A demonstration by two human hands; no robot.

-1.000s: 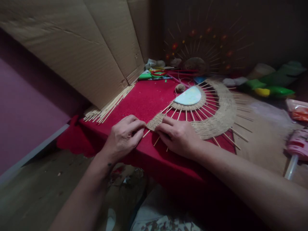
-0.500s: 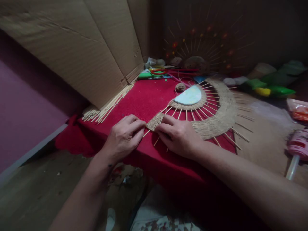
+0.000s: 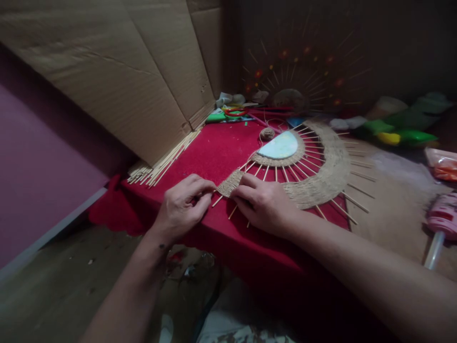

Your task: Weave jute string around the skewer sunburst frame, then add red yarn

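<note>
A half-round fan-shaped piece lies on the red cloth, with thin wooden sticks (image 3: 290, 172) fanning out from a pale blue half-disc (image 3: 280, 145). Twine is woven across the sticks in an inner strip and a wide outer band (image 3: 332, 164). My left hand (image 3: 187, 202) pinches at the left end of that band, where a short bit of twine (image 3: 215, 190) shows by the fingertips. With fingers curled over the band's front part, my right hand (image 3: 262, 202) grips it and hides some of the weave. A small twine ball (image 3: 267, 134) sits behind the half-disc, its strand trailing toward the weaving.
Loose sticks (image 3: 164, 159) lie in a bundle beside a leaning cardboard sheet (image 3: 143, 81). Red-handled scissors (image 3: 235, 112) rest at the back. A pink glue gun (image 3: 442, 214) is at the right. Behind stands another stick fan with flowers (image 3: 293, 95). The table's front edge is close to my hands.
My left fingertips have drawn slightly left, away from the band's end, showing a bit of twine. My right hand keeps its place on the band. The view has shifted slightly.
</note>
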